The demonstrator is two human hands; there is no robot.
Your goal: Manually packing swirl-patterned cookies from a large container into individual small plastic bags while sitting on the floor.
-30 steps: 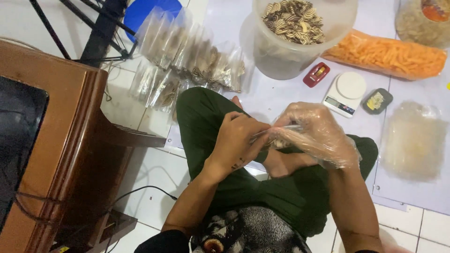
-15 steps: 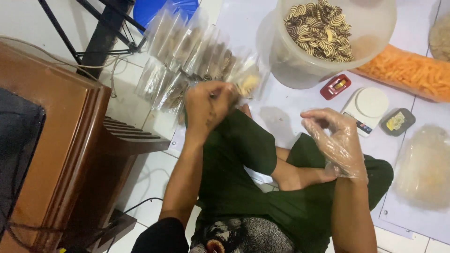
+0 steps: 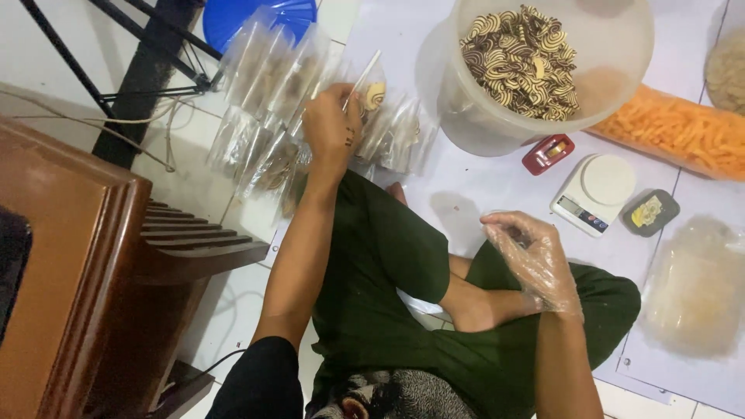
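My left hand (image 3: pixel 330 128) is stretched forward over a pile of filled clear snack bags (image 3: pixel 268 128) on the floor and grips one small clear bag (image 3: pixel 371 91) holding a striped biscuit. My right hand (image 3: pixel 534 260), inside a loose clear plastic glove, hovers above my right knee with fingers curled and nothing in it. I sit cross-legged in dark green trousers (image 3: pixel 403 310). A big translucent tub (image 3: pixel 543 70) of brown-and-cream striped biscuits stands ahead of the right hand.
A small white kitchen scale (image 3: pixel 594 192), a red lighter-like object (image 3: pixel 547 154) and a dark small tray (image 3: pixel 650 212) lie on the white sheet. Orange snack sticks in a bag (image 3: pixel 683 136) and a stack of clear bags (image 3: pixel 694 291) sit right. Wooden furniture (image 3: pixel 85 271) stands left.
My left hand carried the small filled bag away from my lap and out to the pile on the left. My right hand let go and stayed over my knee.
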